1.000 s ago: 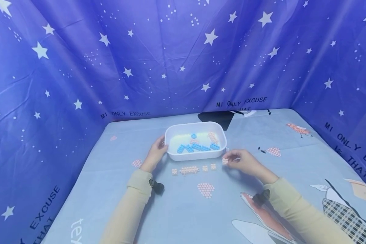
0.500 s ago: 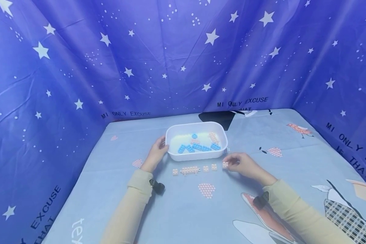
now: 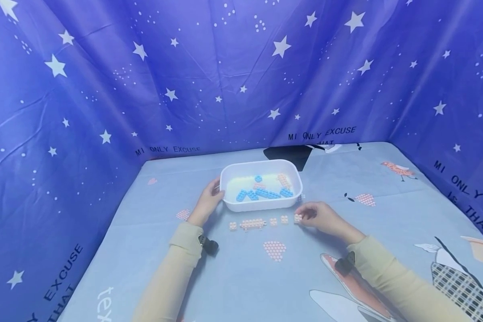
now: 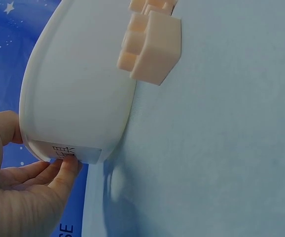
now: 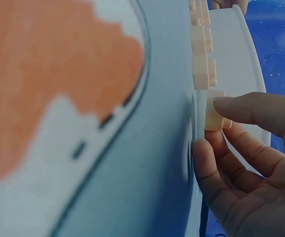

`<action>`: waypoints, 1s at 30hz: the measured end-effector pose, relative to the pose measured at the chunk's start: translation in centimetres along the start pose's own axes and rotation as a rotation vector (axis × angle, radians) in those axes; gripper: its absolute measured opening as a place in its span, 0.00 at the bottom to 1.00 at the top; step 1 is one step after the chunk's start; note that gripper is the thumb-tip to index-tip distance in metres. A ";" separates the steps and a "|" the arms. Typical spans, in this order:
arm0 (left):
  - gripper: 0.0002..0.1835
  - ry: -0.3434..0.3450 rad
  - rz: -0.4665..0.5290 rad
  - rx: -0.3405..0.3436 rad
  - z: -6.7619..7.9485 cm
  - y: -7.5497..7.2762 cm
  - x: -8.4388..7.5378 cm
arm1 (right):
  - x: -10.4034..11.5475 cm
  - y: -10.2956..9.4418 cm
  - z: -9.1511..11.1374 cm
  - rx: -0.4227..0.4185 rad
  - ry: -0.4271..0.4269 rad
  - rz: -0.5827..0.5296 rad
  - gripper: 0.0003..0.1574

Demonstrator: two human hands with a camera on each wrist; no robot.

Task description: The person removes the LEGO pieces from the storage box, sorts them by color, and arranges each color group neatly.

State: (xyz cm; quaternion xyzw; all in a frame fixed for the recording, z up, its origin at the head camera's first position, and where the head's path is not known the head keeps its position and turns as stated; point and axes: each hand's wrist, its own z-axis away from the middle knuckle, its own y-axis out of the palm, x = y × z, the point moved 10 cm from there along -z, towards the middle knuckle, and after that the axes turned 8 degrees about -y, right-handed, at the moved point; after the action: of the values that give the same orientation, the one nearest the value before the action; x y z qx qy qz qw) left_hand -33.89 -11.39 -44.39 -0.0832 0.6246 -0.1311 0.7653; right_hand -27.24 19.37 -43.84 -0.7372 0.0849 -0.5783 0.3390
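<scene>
My left hand [image 3: 206,203] grips the left end of the white plastic tub [image 3: 261,207]; the left wrist view shows the thumb at its rim and fingertips against the labelled end wall. Between thumb and fingers, my right hand [image 3: 319,215] pinches a small peach building block [image 5: 214,111] just in front of the tub's right corner. Left of it runs a row of peach pieces: two small blocks [image 3: 284,219], a longer studded piece [image 3: 253,223] and another small block [image 3: 233,226]. Inside the tub lie several blue blocks [image 3: 261,192] and some peach ones [image 3: 283,180].
A pale blue cloth [image 3: 233,277] printed with hearts, a bird and other figures covers the table. Purple star-patterned curtains [image 3: 209,80] hang behind it and along both sides.
My right hand has moved slightly toward me with the peach block, lowering it to the right end of the row. The left hand stays on the tub; the head view has shifted slightly.
</scene>
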 end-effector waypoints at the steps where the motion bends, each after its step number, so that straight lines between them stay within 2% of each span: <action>1: 0.31 0.003 0.003 0.002 0.0 0.0 0.0 | -0.1 0.1 0.0 0.004 0.001 0.002 0.15; 11: 0.31 -0.004 -0.009 -0.007 0.1 -0.1 0.2 | -0.3 0.6 -0.2 0.031 -0.014 0.027 0.14; 23: 0.31 -0.008 -0.014 -0.014 0.1 0.0 0.3 | -0.6 0.9 -0.2 0.048 0.029 0.060 0.16; 30: 0.31 -0.007 -0.007 -0.013 0.0 0.0 0.2 | -0.5 0.7 -0.1 0.045 0.007 0.066 0.17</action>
State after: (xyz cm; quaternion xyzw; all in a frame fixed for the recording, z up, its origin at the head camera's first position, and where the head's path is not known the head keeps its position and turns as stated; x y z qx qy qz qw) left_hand -33.89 -11.47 -44.54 -0.0907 0.6226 -0.1297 0.7663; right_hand -27.35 19.06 -44.64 -0.7243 0.0973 -0.5709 0.3741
